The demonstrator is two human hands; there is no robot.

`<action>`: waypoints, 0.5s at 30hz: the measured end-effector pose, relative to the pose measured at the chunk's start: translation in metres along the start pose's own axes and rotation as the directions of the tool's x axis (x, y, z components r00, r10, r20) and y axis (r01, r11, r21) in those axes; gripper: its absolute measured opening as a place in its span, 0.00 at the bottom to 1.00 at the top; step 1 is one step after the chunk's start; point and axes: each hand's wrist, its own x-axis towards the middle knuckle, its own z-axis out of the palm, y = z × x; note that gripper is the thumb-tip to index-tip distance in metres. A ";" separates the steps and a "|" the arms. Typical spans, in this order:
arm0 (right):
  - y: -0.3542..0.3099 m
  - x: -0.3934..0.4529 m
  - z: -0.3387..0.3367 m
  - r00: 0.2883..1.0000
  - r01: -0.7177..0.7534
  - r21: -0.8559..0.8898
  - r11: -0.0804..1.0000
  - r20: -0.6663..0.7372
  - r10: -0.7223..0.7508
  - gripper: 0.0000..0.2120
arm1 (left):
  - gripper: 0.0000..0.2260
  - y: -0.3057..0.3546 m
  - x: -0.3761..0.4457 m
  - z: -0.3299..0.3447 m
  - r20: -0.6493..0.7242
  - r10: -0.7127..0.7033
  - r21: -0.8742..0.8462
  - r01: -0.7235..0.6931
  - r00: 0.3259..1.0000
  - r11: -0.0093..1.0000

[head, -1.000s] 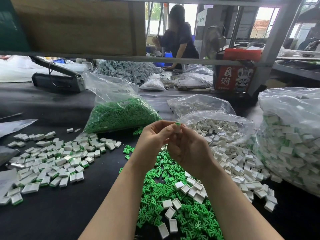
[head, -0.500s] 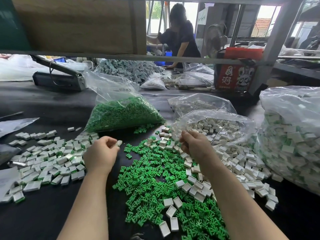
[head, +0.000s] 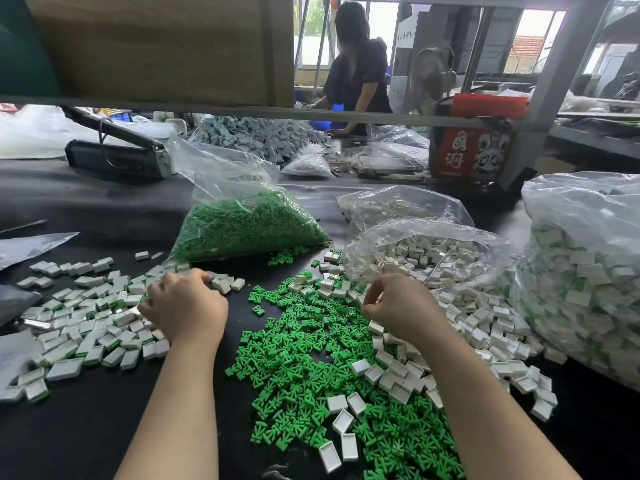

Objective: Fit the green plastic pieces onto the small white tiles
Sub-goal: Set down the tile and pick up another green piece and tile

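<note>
Left hand (head: 185,308), centre-left: fingers curled on assembled tiles (head: 86,327) (grasp unclear). Right hand (head: 398,306): curled over white tiles (head: 485,327), hold indiscernible.

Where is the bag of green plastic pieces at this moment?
In the head view the bag of green plastic pieces lies at the far centre of the table, beyond the left hand, left of the open bag of white tiles.

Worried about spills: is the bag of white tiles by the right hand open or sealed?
Open: the bag of white tiles gapes, tiles exposed and spilling onto the table.
</note>
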 end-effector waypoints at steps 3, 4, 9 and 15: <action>-0.002 0.002 -0.002 0.995 -0.034 -0.193 0.981 0.083 0.051 0.03 | 0.09 0.011 0.000 -0.003 0.007 0.111 -0.132 -0.110 0.994 0.985; -0.002 0.002 -0.001 0.991 -0.042 -0.228 0.973 0.112 0.069 0.03 | 0.07 0.015 -0.001 -0.004 0.035 0.148 -0.195 -0.138 0.988 0.971; 0.002 0.003 0.001 0.986 -0.060 -0.216 0.974 0.139 0.091 0.05 | 0.02 0.038 -0.013 -0.010 0.207 0.304 -0.385 -0.208 0.930 0.899; 0.001 0.002 0.002 0.999 0.052 -0.013 0.999 -0.009 -0.052 0.06 | 0.05 0.083 -0.044 -0.011 0.503 0.536 -0.650 -0.112 0.678 0.752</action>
